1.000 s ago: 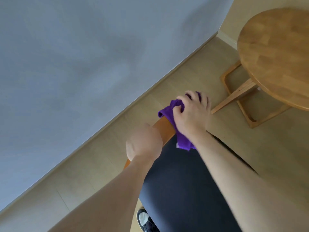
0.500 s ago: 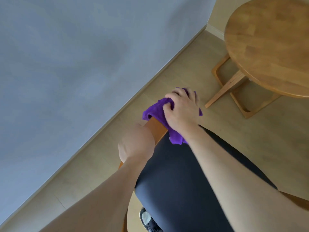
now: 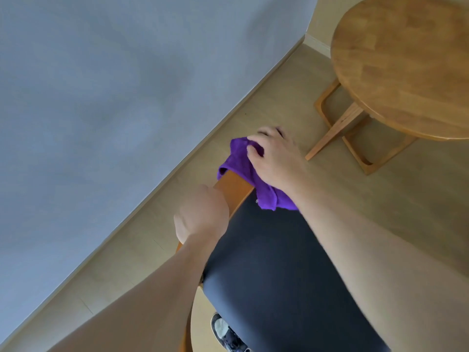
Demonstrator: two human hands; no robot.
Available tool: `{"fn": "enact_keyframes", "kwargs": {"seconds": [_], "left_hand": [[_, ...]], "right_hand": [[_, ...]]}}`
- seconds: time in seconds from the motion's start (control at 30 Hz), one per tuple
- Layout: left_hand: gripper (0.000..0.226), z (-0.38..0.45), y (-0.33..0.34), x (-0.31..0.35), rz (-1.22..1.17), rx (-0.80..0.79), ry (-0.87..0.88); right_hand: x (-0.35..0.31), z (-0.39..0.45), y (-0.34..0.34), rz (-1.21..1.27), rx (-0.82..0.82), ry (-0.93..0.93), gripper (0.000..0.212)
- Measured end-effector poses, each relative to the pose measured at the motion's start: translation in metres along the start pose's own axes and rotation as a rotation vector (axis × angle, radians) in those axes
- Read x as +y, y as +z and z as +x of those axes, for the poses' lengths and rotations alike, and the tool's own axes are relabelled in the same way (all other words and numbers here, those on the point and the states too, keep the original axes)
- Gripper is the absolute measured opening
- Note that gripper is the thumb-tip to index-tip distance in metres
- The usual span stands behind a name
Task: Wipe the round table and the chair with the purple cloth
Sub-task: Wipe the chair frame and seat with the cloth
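The chair has an orange wooden armrest [image 3: 232, 190] and a dark cushion [image 3: 266, 270], seen from above in the lower middle. My right hand [image 3: 275, 158] grips the purple cloth [image 3: 243, 171], bunched over the far end of the armrest. My left hand [image 3: 203, 215] is curled around the same armrest closer to me; its fingers are hidden under the wood. The round wooden table [image 3: 406, 64] stands at the upper right, apart from both hands.
A grey wall [image 3: 114, 97] runs diagonally on the left, meeting the light wood floor [image 3: 279, 97] at a skirting line. The table's wooden legs [image 3: 337, 128] stand just right of the cloth. A dark shoe [image 3: 225, 334] shows below the chair.
My right hand has slid the cloth a little further along the armrest's far end. The view has shifted slightly; the left hand keeps its hold.
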State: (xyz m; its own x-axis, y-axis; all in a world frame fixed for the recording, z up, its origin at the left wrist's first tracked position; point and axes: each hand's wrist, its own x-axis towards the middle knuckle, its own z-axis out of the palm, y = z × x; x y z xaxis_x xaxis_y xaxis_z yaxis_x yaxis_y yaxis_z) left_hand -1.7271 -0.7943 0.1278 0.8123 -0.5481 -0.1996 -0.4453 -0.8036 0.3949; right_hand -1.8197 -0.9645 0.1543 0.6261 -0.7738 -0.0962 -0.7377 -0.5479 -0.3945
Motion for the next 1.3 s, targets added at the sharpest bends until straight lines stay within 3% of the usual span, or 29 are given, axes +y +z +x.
{"fn": "enact_keyframes", "kwargs": {"seconds": [0.1, 0.17, 0.3, 0.4, 0.57, 0.67, 0.77, 0.9, 0.97, 1.03, 1.13, 1.2, 1.3], "left_hand": [[0.041, 0.000, 0.001, -0.001, -0.007, 0.025, 0.012], [0.043, 0.000, 0.001, -0.001, 0.001, 0.026, 0.016], [0.045, -0.001, 0.000, 0.000, 0.015, 0.007, 0.018], [0.040, 0.001, 0.000, -0.001, 0.022, -0.005, 0.009], [0.039, 0.001, 0.003, -0.003, 0.016, 0.025, 0.025], [0.040, 0.001, 0.003, -0.003, 0.009, 0.042, 0.035], [0.044, 0.000, 0.002, -0.002, 0.020, 0.035, 0.029], [0.045, 0.000, -0.002, 0.001, 0.025, -0.020, 0.010], [0.046, 0.001, -0.003, 0.001, 0.029, -0.032, 0.013], [0.045, 0.000, -0.003, 0.001, 0.035, -0.027, 0.017], [0.043, 0.000, -0.003, 0.001, 0.025, -0.013, 0.014], [0.042, -0.001, -0.002, 0.001, 0.020, -0.007, 0.018], [0.042, -0.002, -0.001, 0.001, 0.011, 0.009, 0.026]], "right_hand": [[-0.032, 0.013, 0.011, -0.124, -0.005, 0.159, 0.041], [-0.043, -0.003, 0.022, -0.186, 0.010, 0.073, 0.038], [-0.023, -0.045, 0.026, -0.080, 0.043, -0.240, 0.038], [0.000, -0.042, 0.015, -0.055, 0.026, -0.314, 0.038], [-0.016, -0.001, 0.010, 0.020, 0.116, 0.044, 0.029], [-0.041, -0.004, 0.020, -0.117, 0.127, 0.143, 0.029], [-0.045, -0.032, 0.032, -0.107, 0.105, -0.071, 0.030], [0.007, -0.049, 0.017, -0.036, 0.024, -0.423, 0.040], [0.028, -0.036, 0.004, -0.052, -0.002, -0.479, 0.045], [0.036, -0.016, -0.004, 0.018, 0.013, -0.366, 0.042], [0.013, 0.004, -0.004, 0.231, 0.103, 0.067, 0.026], [-0.011, 0.002, 0.004, 0.207, 0.210, 0.282, 0.019], [-0.035, -0.020, 0.026, 0.021, 0.254, 0.237, 0.026]]}}
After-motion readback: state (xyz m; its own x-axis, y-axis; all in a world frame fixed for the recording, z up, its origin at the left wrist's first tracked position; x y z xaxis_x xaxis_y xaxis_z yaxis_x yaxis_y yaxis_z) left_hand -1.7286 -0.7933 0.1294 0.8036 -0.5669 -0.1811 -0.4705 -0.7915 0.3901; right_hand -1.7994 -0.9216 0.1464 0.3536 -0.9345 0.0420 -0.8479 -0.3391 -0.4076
